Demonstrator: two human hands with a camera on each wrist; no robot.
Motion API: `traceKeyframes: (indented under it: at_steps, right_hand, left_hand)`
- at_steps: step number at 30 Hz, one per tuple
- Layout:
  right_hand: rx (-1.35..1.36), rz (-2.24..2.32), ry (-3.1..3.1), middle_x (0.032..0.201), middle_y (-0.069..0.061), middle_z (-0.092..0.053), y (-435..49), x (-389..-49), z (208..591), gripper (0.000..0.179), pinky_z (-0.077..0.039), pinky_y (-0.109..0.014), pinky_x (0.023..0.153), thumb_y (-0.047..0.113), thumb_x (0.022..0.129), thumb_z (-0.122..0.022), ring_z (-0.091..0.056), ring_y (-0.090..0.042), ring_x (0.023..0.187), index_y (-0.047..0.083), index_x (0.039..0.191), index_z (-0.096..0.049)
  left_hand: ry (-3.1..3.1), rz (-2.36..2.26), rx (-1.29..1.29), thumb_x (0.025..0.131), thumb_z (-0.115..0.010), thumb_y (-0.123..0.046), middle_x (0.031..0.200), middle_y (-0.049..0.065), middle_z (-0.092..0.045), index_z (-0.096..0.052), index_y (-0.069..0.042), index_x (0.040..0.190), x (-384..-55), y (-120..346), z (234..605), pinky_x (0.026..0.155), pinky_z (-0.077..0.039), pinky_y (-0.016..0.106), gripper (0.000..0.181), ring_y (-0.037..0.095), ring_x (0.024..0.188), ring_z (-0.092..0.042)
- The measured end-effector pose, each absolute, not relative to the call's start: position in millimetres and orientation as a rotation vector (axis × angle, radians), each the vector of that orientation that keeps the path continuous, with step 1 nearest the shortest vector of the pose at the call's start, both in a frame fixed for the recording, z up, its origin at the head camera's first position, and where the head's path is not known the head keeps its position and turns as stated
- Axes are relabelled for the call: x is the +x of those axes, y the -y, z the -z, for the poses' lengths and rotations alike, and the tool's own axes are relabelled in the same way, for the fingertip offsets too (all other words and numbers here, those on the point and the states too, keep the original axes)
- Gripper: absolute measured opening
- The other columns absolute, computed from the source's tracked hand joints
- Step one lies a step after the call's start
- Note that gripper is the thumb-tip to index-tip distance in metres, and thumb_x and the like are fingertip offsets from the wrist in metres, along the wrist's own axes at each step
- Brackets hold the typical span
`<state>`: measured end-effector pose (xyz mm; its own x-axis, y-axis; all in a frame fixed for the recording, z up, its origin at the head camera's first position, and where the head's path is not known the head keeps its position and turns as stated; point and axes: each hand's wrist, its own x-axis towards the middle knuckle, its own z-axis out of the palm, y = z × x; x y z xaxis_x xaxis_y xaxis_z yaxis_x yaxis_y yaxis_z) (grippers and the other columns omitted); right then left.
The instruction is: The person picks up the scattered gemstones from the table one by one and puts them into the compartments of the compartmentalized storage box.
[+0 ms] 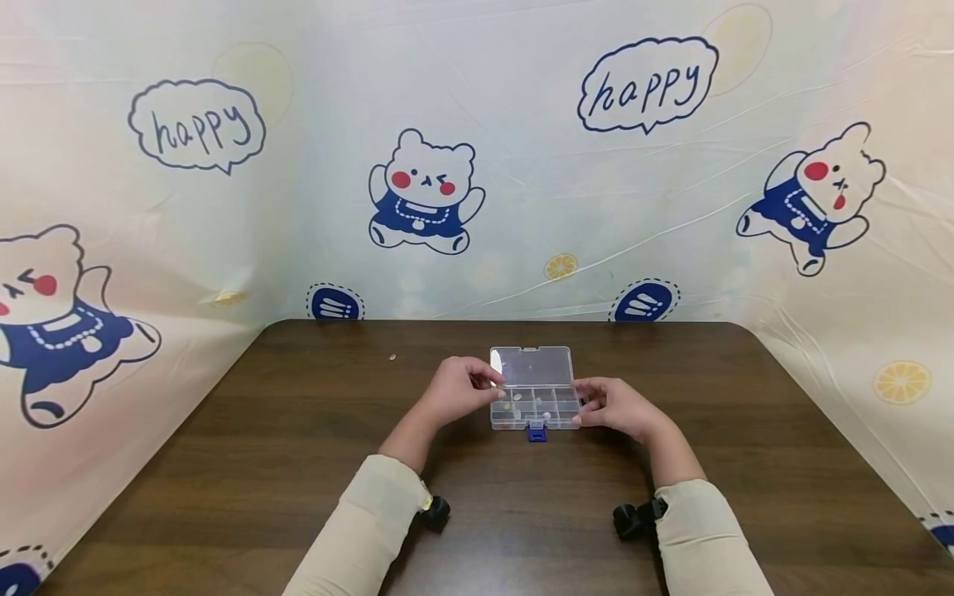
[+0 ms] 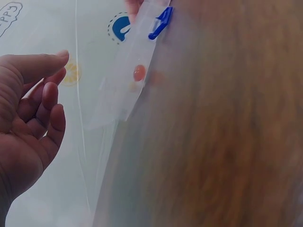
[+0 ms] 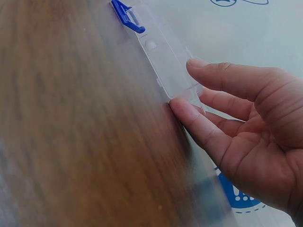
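A clear plastic compartment box (image 1: 525, 407) stands on the table with its lid (image 1: 532, 366) raised at the back and a blue latch (image 1: 537, 433) at the front. Small pieces lie in several compartments, and a red bead (image 2: 138, 73) shows through the front wall. My left hand (image 1: 462, 389) hovers over the left compartments, thumb and index fingertips close together; I cannot tell whether they pinch something small. My right hand (image 1: 614, 406) grips the box's right end, with thumb and fingers at its edge and corner (image 3: 176, 98).
A brown wooden table (image 1: 335, 488) lies under the box. One small pale piece (image 1: 392, 357) rests on it, behind and left of the box. A printed curtain (image 1: 522, 182) with bears and lettering closes off the back and sides.
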<state>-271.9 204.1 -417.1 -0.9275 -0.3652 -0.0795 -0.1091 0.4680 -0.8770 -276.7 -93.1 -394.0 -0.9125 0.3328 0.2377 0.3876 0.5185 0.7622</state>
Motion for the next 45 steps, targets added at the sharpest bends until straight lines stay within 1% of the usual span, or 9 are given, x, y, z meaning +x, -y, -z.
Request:
traceKeyframes:
  at_steps: [5,11,16,19,23,28,33,41,45]
  right_hand:
    - [-0.406,1.448,-2.463,0.12,-0.019,-0.059,-206,-272,416,0.064,-0.054,-0.031,0.08,0.005,0.08,-0.079,-0.06,-0.024,0.089,-0.003,0.137,-0.05]
    - [-0.422,1.463,-2.45,0.119,-0.02,-0.06,-204,-272,417,0.064,-0.054,-0.03,0.079,0.003,0.08,-0.078,-0.061,-0.023,0.09,-0.004,0.137,-0.049]
    - [-0.43,1.459,-2.454,0.119,-0.021,-0.059,-204,-271,416,0.064,-0.055,-0.032,0.079,0.003,0.081,-0.078,-0.061,-0.024,0.09,-0.005,0.137,-0.049]
    - [-0.438,1.45,-2.456,0.121,-0.022,-0.059,-204,-272,416,0.064,-0.055,-0.032,0.081,0.005,0.081,-0.078,-0.062,-0.023,0.092,-0.005,0.137,-0.048]
    - [-0.419,1.444,-2.459,0.122,-0.021,-0.058,-204,-271,416,0.064,-0.055,-0.033,0.082,0.005,0.082,-0.078,-0.062,-0.023,0.092,-0.004,0.137,-0.049]
    - [-0.434,1.444,-2.453,0.123,-0.022,-0.058,-204,-269,412,0.064,-0.054,-0.035,0.083,0.005,0.082,-0.077,-0.062,-0.024,0.092,-0.004,0.138,-0.048]
    - [-0.448,1.46,-2.433,0.125,-0.024,-0.057,-204,-268,411,0.065,-0.054,-0.036,0.083,0.004,0.083,-0.076,-0.062,-0.025,0.093,-0.006,0.139,-0.046]
    - [-0.447,1.444,-2.443,0.126,-0.023,-0.057,-206,-271,414,0.064,-0.054,-0.035,0.084,0.006,0.083,-0.077,-0.063,-0.024,0.093,-0.005,0.138,-0.047]
    - [-0.431,1.438,-2.445,0.126,-0.021,-0.057,-207,-272,415,0.064,-0.054,-0.035,0.084,0.007,0.082,-0.077,-0.063,-0.024,0.092,-0.003,0.138,-0.048]
  left_hand:
    - [2.679,1.353,-0.692,0.08,-0.081,-0.014,0.077,-0.004,-0.063,-0.077,-0.012,0.089,-279,83,396,0.061,-0.049,0.029,0.01,0.017,0.071,-0.055]
    - [2.688,1.342,-0.758,0.08,-0.081,-0.015,0.075,-0.004,-0.062,-0.077,-0.009,0.09,-279,69,394,0.058,-0.049,0.028,0.013,0.016,0.071,-0.056]
    - [2.693,1.349,-0.767,0.079,-0.082,-0.015,0.073,-0.004,-0.063,-0.078,-0.013,0.087,-279,60,393,0.057,-0.049,0.028,0.009,0.016,0.07,-0.056]
    - [2.692,1.359,-0.76,0.079,-0.082,-0.015,0.073,-0.004,-0.062,-0.078,-0.013,0.086,-280,57,393,0.058,-0.049,0.028,0.009,0.016,0.07,-0.055]
    - [2.697,1.354,-0.76,0.079,-0.083,-0.015,0.073,-0.004,-0.062,-0.078,-0.013,0.087,-282,54,394,0.058,-0.049,0.027,0.01,0.016,0.069,-0.055]
    - [2.706,1.352,-0.791,0.079,-0.082,-0.013,0.074,-0.004,-0.063,-0.077,-0.01,0.089,-286,48,395,0.057,-0.048,0.026,0.011,0.014,0.068,-0.054]
    - [2.737,1.345,-0.811,0.08,-0.081,-0.014,0.074,-0.003,-0.063,-0.078,-0.008,0.091,-289,40,391,0.058,-0.048,0.026,0.013,0.015,0.068,-0.053]
    - [2.794,1.348,-0.845,0.08,-0.081,-0.015,0.076,-0.004,-0.064,-0.078,-0.011,0.091,-294,27,386,0.059,-0.048,0.025,0.012,0.015,0.069,-0.054]
    - [2.828,1.353,-0.86,0.081,-0.081,-0.015,0.08,-0.005,-0.065,-0.077,-0.01,0.092,-299,22,386,0.063,-0.05,0.025,0.013,0.015,0.073,-0.056]
